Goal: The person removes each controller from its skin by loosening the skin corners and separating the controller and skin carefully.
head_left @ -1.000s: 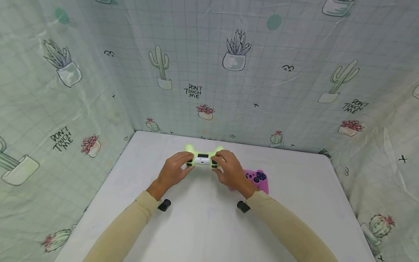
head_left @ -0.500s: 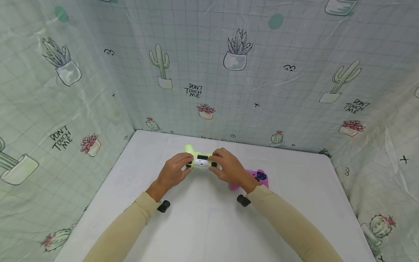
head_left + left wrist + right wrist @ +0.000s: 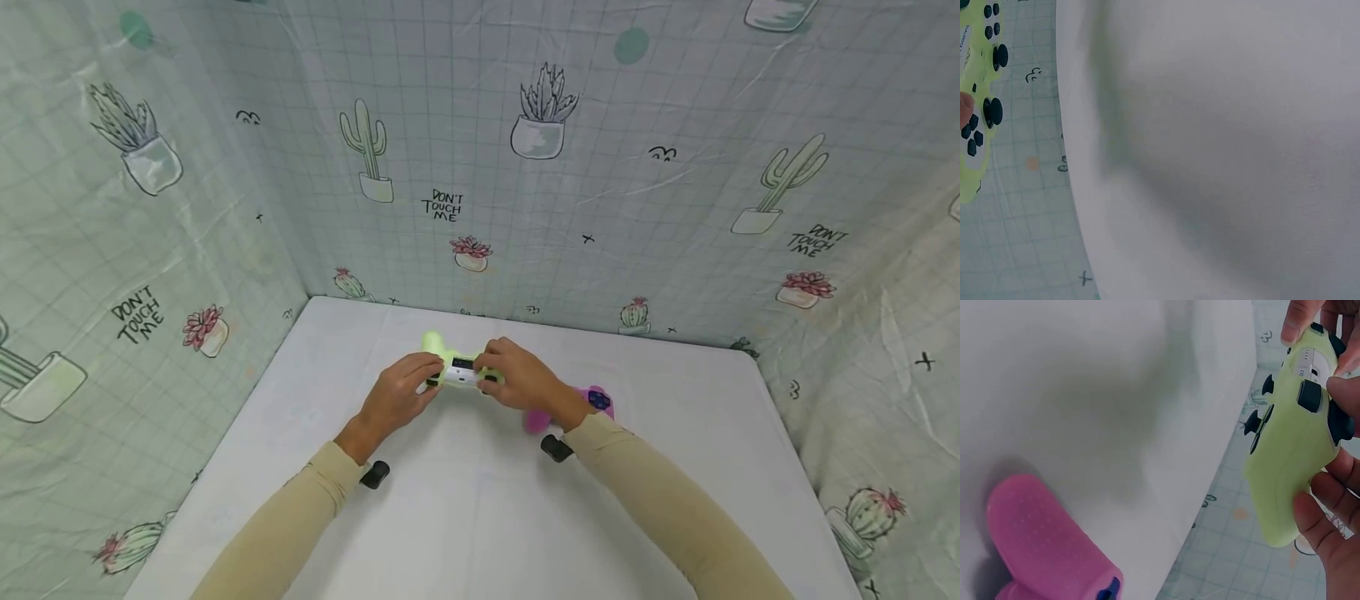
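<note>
Both hands hold a game controller [image 3: 461,375] in a yellow-green cover above the far middle of the table. My left hand [image 3: 399,390] grips its left end, near the black shoulder buttons. At the other end my right hand [image 3: 519,377] holds it; in the right wrist view, fingers lie against the yellow-green controller [image 3: 1291,444] at its handle and trigger. Buttons and two thumbsticks of the controller [image 3: 974,69] show at the left edge of the left wrist view. The right hand hides its right handle in the head view.
A pink game controller [image 3: 600,400] lies on the white table [image 3: 450,517], partly under the right forearm. Black wrist cameras, left [image 3: 375,475] and right [image 3: 557,448], hang by the sleeves. A cactus-print cloth [image 3: 600,192] surrounds the table.
My right hand has shifted slightly left over the controller, and its right handle has gone out of sight. The right forearm now covers more of the pink controller's middle. The left hand has barely moved.
</note>
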Action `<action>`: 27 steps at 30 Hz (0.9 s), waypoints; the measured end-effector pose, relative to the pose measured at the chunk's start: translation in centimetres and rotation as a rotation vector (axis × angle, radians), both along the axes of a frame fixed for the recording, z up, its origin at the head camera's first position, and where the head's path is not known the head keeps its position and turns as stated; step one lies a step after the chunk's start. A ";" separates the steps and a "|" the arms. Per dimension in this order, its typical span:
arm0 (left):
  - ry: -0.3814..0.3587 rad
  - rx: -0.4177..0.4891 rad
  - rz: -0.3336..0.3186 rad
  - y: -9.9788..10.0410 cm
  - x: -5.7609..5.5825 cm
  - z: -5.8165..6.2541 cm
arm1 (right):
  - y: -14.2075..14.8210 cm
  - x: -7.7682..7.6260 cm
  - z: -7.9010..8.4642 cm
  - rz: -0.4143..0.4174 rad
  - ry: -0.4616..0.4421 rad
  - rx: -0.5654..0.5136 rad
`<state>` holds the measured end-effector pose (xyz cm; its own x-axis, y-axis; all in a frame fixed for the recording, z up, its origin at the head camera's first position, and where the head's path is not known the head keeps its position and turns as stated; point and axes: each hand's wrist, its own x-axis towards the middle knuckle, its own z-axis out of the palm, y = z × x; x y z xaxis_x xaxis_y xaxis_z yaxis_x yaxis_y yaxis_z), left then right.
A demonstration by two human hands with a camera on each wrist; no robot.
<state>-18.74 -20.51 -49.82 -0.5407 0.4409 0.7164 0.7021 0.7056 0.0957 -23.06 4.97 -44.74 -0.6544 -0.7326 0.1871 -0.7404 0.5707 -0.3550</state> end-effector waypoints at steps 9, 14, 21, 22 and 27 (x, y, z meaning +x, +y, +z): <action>-0.014 0.008 0.006 -0.3 0.4 -1.7 | -0.7 0.2 -1.4 0.010 -0.040 0.056; -0.014 0.025 0.002 -0.5 0.5 -2.8 | -0.9 0.3 -2.3 0.006 -0.061 0.089; -0.040 0.058 0.001 -0.7 0.9 -4.3 | -1.3 0.3 -3.8 -0.005 -0.061 0.125; -0.046 0.059 0.003 -0.8 0.9 -4.4 | -1.4 0.4 -3.9 -0.007 -0.069 0.118; -0.072 0.062 0.009 -0.9 1.1 -5.0 | -1.6 0.7 -4.4 -0.034 -0.092 0.108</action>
